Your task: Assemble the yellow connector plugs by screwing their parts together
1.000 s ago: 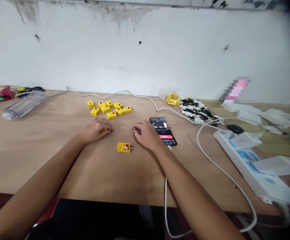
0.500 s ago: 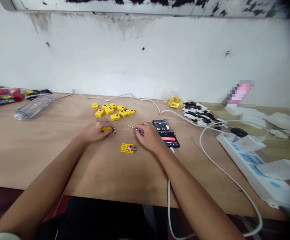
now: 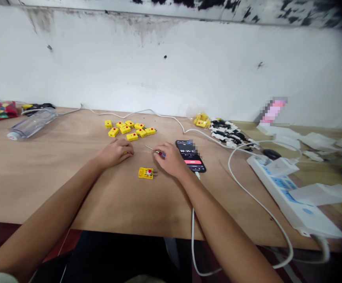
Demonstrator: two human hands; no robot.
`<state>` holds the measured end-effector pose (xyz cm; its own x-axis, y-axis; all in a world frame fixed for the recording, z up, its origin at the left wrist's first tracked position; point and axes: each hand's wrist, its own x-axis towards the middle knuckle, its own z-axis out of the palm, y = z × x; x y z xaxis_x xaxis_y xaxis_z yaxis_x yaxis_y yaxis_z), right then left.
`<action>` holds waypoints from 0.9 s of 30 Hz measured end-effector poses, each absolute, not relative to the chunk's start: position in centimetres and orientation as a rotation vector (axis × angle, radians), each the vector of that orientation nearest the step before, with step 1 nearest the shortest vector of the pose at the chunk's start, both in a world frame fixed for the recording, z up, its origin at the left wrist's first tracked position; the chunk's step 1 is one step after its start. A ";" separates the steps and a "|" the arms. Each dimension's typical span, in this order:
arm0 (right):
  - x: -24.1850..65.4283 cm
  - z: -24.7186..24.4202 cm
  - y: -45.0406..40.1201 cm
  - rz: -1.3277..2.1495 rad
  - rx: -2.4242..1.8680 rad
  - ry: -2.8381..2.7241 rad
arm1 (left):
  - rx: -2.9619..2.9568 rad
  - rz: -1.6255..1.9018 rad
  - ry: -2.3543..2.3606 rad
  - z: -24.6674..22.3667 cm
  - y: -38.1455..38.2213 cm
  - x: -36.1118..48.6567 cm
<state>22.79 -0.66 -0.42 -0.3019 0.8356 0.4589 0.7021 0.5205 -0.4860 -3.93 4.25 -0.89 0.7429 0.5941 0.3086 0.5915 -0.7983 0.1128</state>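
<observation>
My left hand (image 3: 117, 152) rests on the table with its fingers curled over a yellow plug piece (image 3: 126, 153); only a sliver of that piece shows. My right hand (image 3: 169, 158) grips a screwdriver (image 3: 150, 148), its thin metal shaft pointing left toward my left hand. Between and just in front of both hands lies an opened yellow plug half (image 3: 146, 173) with a red dot, inner parts showing and two metal pins to the right. Beyond my left hand several yellow plugs (image 3: 132, 136) with red dots lie in a loose group.
A phone (image 3: 190, 156) with a running timer lies beside my right hand. Farther right are a bag of yellow parts (image 3: 202, 120), a pile of black and white pieces (image 3: 231, 133), white cables and a power strip (image 3: 294, 196). A clear bottle (image 3: 33, 124) lies at left.
My left fingers have closed further over the yellow piece, hiding the metal bits that showed before. My right hand keeps the screwdriver nearly still. The whole view has shifted slightly.
</observation>
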 end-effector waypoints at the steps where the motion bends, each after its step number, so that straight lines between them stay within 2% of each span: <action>1: 22.9 -0.2 -0.8 0.304 -1.228 -2.101 | 2.923 0.546 0.990 -0.8 4.2 -3.9; 8: 24.7 2.0 -1.8 0.737 -1.119 -2.369 | 2.494 0.881 0.937 0.4 2.2 -2.5; 14: 24.6 2.1 -1.8 0.805 -1.105 -2.514 | 2.278 0.766 0.781 0.2 0.9 -1.0; 27: 24.3 1.5 -1.7 0.964 -1.123 -2.431 | 2.184 0.799 0.747 -0.7 1.3 -1.0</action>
<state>24.33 -1.72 1.49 -0.6522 0.7580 -0.0124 0.5606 0.4713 -0.6809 -1.00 1.29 -0.70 0.6457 0.6935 0.3197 0.2722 -0.6002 0.7521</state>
